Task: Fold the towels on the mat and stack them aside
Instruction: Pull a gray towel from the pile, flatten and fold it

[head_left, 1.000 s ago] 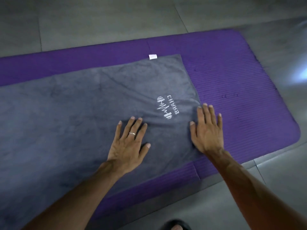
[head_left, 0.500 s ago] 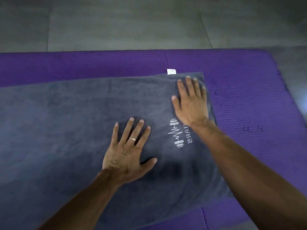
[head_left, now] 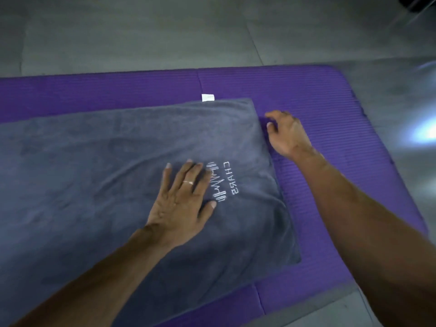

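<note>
A large grey towel (head_left: 106, 175) lies spread flat on the purple mat (head_left: 330, 109), with a white embroidered logo near its right end and a small white tag at its far edge. My left hand (head_left: 181, 204) presses flat on the towel just left of the logo, fingers spread, a ring on one finger. My right hand (head_left: 286, 135) is at the towel's right edge near the far corner, fingers curled down onto the mat beside the cloth. Whether it pinches the edge is unclear.
Grey tiled floor (head_left: 141, 38) surrounds the mat on the far, right and near sides. A bright glare patch (head_left: 422, 133) lies on the floor at the right. The mat has a seam running across its width near the middle.
My right hand slid off the towel's top to its right edge and curled its fingers. My left hand shifted right toward the logo, staying flat on the towel.
</note>
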The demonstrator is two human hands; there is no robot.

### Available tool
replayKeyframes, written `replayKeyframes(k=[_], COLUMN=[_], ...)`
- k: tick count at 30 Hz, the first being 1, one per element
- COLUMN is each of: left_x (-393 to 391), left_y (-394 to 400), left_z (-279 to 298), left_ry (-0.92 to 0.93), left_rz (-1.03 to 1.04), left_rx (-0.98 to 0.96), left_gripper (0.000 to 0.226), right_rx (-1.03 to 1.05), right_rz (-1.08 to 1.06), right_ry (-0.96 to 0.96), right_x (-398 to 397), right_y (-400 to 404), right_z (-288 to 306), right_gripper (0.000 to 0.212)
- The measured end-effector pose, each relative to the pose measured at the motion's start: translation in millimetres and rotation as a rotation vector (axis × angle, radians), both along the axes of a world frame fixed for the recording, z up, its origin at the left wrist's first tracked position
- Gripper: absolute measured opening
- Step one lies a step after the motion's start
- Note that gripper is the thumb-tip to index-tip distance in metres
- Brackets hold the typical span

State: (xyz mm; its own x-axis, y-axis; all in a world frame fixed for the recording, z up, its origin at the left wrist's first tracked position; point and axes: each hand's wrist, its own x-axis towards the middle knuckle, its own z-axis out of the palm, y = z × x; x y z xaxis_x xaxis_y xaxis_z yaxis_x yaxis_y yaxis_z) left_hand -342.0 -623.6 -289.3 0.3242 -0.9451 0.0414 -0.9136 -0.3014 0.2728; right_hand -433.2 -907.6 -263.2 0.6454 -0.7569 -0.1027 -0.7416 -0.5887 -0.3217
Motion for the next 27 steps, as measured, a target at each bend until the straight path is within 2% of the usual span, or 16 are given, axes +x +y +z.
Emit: replayKeyframes(k=[4, 6, 8, 10, 15, 18, 20, 22, 24, 27], left_x=[-48.3, -63.9, -70.4, -71.4, -63.1, -52.7, -40.6, -28.3, -18.6, -13.3], left_y=[-76.7, -106.1, -125.0, -134.7, -127.6, -110.9, -98.1, -86.2, -78.6, -74.6], left_z=[15.5, 19.7, 18.7, 20.3, 25.6, 30.0, 29.9, 28.1, 32.2, 44.1], left_ry=[0.012, -0.007, -0.032, -0.056, 0.021, 0.288, 0.462, 0.562, 0.746, 0.959], left_rz=[-0.191, -0.282, -0.355, -0.389, -0.365, -0.246, -0.12, 0.066, 0.313, 0.548], left_rx=[-0.09, -0.023, 0.122, 0.193, 0.141, 0.053, -0.006, -0.076, -0.13, -0.078], left_gripper=[0.05, 0.047, 0.054, 0.053, 0.032, 0.017, 0.011, 0.012, 0.034, 0.04], right_rx=[-0.038, -0.031, 0.004, 0.011, -0.035, -0.048, -0.037, 0.003, 0.055, 0.141], right_rz=[0.034, 0.029, 0.014, 0.018, 0.068, 0.205, 0.256, 0.24, 0.196, 0.159], right_ry=[0.133, 0.14, 0.125, 0.106, 0.014, -0.004, 0.004, -0.04, -0.095, -0.198], right_x=[-59.1, -85.8, -100.9, -103.9, -79.6, -52.5, -33.1, -15.1, -1.7, 14.9], right_y=[-3.4, -8.2, -12.4, -16.1, -11.1, 4.2, 14.2, 20.5, 25.4, 36.5], right_z=[-4.0, -5.6, -7.5, -9.6, -9.7, -9.1, -8.5, -8.5, -6.4, 1.9], right_gripper=[0.055, 0.063, 0.065, 0.065, 0.058, 0.067, 0.065, 0.047, 0.028, 0.009])
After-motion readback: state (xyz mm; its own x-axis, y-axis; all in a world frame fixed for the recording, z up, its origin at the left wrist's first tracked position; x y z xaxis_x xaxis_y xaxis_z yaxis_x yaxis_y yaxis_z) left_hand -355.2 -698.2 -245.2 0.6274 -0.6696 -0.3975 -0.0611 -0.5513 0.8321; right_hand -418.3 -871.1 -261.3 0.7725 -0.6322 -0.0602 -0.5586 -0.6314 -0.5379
